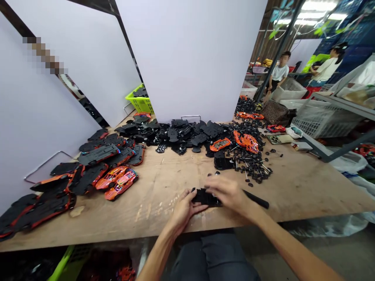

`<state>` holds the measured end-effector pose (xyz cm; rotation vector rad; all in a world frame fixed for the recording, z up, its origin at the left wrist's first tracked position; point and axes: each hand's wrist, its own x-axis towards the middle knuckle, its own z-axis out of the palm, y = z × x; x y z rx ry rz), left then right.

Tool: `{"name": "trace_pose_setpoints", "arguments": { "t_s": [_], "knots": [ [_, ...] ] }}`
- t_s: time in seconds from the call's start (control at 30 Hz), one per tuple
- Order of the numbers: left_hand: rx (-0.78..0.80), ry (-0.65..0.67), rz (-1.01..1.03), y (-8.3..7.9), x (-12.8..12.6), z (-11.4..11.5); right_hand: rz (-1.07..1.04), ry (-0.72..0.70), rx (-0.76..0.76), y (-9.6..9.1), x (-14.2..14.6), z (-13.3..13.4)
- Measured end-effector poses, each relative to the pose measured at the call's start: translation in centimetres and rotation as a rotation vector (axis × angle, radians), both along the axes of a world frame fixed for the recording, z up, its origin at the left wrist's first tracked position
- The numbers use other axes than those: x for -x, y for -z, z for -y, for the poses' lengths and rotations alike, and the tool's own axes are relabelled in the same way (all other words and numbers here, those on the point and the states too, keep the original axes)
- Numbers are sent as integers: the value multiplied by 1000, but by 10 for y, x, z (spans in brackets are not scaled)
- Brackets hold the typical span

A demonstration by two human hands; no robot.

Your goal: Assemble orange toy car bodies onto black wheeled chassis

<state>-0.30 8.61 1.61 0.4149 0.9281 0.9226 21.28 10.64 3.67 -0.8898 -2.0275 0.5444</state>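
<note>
My left hand [184, 208] grips the left end of a black toy car chassis [205, 198] near the front edge of the wooden table [181, 171]. My right hand [227, 192] lies over the chassis's right part, its fingers bent down on it. A black screwdriver handle [257, 200] lies on the table just right of my right wrist. What the right fingers pinch, if anything, is hidden.
A heap of black chassis parts [181, 134] and small black wheels with axles [252, 162] lies behind my hands. Orange car bodies [117, 182] and red-black shells [43, 203] lie at left. A green basket [141, 102] stands far back; two people sit at the back right.
</note>
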Motion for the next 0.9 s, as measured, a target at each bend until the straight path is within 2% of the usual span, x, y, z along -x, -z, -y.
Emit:
{"name": "trace_pose_setpoints", "arguments": {
  "t_s": [0.07, 0.1, 0.23, 0.5, 0.63, 0.7, 0.77, 0.9],
  "knots": [
    [-15, -9, 97, 3, 1, 0, 49, -181, -68, 14, 27, 18],
    [-20, -17, 129, 5, 2, 1, 55, -223, -89, 20, 36, 24],
    [-6, -29, 154, 11, 8, 2, 30, -221, -114, 33, 45, 29],
    [-65, -39, 118, 4, 3, 5, 4, -121, 41, 18, 41, 31],
    [-120, -60, -114, 8, 2, 6, 84, -174, -14, 12, 47, 34],
    [-139, -64, -208, 10, 3, 5, 136, -168, -59, 7, 40, 30],
    [-142, -70, -226, 10, 6, 3, 160, -40, -91, -2, 16, 15],
    [-143, -90, -335, 10, 16, -2, 188, 507, -66, -29, -76, -46]
  ]
}}
